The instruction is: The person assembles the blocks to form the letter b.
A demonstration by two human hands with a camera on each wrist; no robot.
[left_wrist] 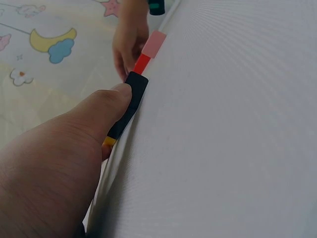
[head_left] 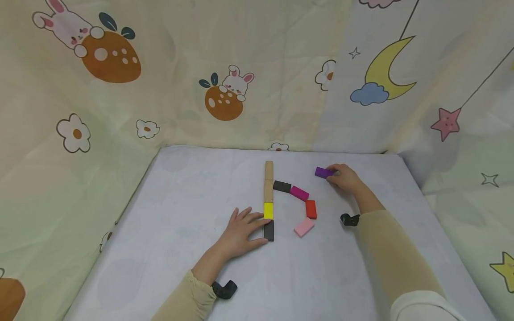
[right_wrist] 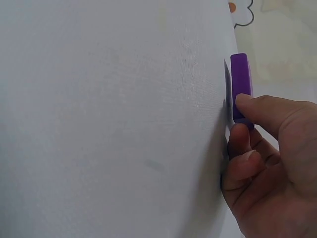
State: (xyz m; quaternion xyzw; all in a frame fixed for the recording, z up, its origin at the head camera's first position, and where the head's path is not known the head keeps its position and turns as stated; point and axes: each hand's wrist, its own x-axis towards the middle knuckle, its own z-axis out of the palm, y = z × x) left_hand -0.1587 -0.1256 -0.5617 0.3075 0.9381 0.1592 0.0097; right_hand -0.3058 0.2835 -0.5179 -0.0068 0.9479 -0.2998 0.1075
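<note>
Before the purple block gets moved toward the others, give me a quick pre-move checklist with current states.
1. Right hand grips the purple block: ok.
2. Purple block flat on the table: ok.
3. Left hand steadies the straight row at the dark grey block and yellow block: ok.
4. Curved chain, black block to pink block, lying undisturbed: ok.
5. Path from purple block to black block unobstructed: ok.
6. Grip firmness: cannot tell.

I sit at a table (head_left: 192,187) under a pale cloth. Printed curtains hang close on the left, far and right: rabbits (head_left: 237,82), flowers, a moon (head_left: 387,67), stars. Soft, even light.
</note>
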